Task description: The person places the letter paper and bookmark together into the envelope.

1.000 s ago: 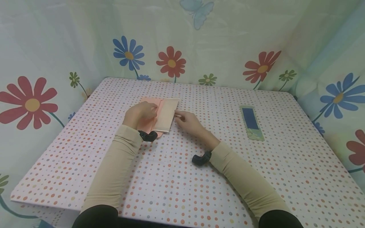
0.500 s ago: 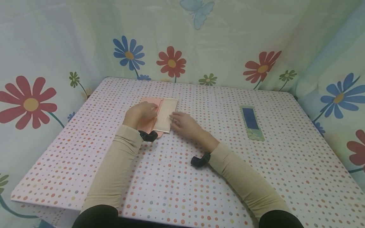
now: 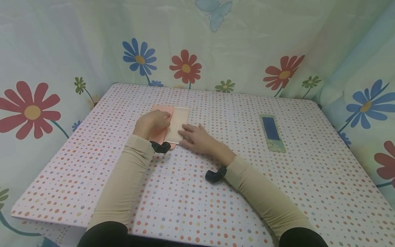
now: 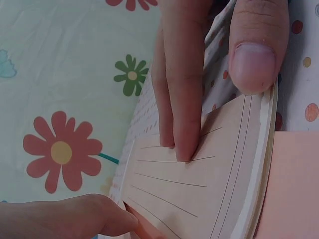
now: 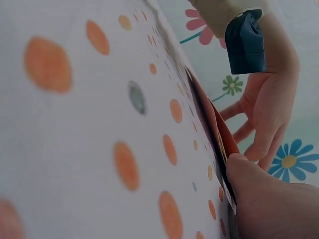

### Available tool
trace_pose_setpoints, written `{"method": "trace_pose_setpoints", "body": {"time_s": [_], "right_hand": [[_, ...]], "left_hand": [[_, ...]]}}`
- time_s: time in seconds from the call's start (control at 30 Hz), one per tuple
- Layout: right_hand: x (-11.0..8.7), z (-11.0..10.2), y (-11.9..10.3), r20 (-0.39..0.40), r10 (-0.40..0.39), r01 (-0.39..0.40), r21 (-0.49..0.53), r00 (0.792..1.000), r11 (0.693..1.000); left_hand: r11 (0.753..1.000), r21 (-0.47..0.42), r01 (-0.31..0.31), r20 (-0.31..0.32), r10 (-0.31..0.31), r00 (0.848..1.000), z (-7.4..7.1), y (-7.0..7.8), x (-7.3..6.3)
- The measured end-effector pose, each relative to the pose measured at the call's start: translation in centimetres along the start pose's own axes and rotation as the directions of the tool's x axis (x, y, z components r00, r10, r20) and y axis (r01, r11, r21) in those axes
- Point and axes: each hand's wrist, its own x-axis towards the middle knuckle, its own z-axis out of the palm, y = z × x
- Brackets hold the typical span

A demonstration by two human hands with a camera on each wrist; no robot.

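Observation:
A cream pad or card with thin ruled lines lies partly in a pink paper envelope or cover at the left middle of the table. My left hand pinches the pink envelope's edge in its curled fingers, and in the left wrist view one finger lies beside its pink flap. My right hand rests on the cream piece's right part. In the left wrist view its straight fingers touch the ruled face, while its thumb is at the near corner. How far the cream piece goes under the pink is hidden.
A green-edged flat item with a dark blue panel lies to the right on the dotted tablecloth. A flower-printed curtain stands behind the table and along both sides.
The right hand has moved left from the cream piece's right edge onto its face. The cream piece has slid a little left into the pink envelope. The left hand stays put.

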Motion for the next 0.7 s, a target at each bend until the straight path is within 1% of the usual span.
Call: {"method": "trace_pose_setpoints", "body": {"time_s": [0.13, 0.23, 0.37, 0.43, 0.5, 0.57, 0.7], "right_hand": [[-0.04, 0.07, 0.04, 0.027, -0.006, 0.006, -0.018, 1.000, 1.000], [-0.03, 0.12, 0.08, 0.024, -0.017, 0.018, -0.020, 1.000, 1.000], [-0.02, 0.16, 0.22, -0.049, -0.051, 0.052, 0.020, 0.998, 0.998], [-0.02, 0.17, 0.32, -0.085, -0.069, 0.072, 0.037, 0.994, 0.997], [-0.04, 0.16, 0.38, -0.098, -0.086, 0.090, 0.037, 0.991, 0.995], [-0.09, 0.17, 0.37, -0.080, -0.092, 0.095, 0.035, 0.993, 0.995], [-0.21, 0.18, 0.30, -0.020, -0.093, 0.093, 0.016, 0.996, 0.996]], "left_hand": [[1.000, 0.000, 0.004, 0.008, -0.004, 1.000, -0.04, 0.10, -0.13], [0.999, -0.030, 0.022, 0.019, -0.021, 1.000, -0.03, 0.14, -0.26], [0.998, -0.057, 0.028, 0.027, -0.027, 0.999, 0.03, 0.12, -0.33], [0.999, -0.045, 0.025, 0.023, -0.024, 0.999, 0.05, 0.14, -0.32], [1.000, -0.021, 0.014, 0.013, -0.014, 1.000, 0.03, 0.16, -0.33], [1.000, 0.000, 0.007, 0.005, -0.007, 1.000, 0.02, 0.18, -0.38], [1.000, -0.018, 0.023, 0.016, -0.022, 1.000, -0.01, 0.24, -0.45]]}}
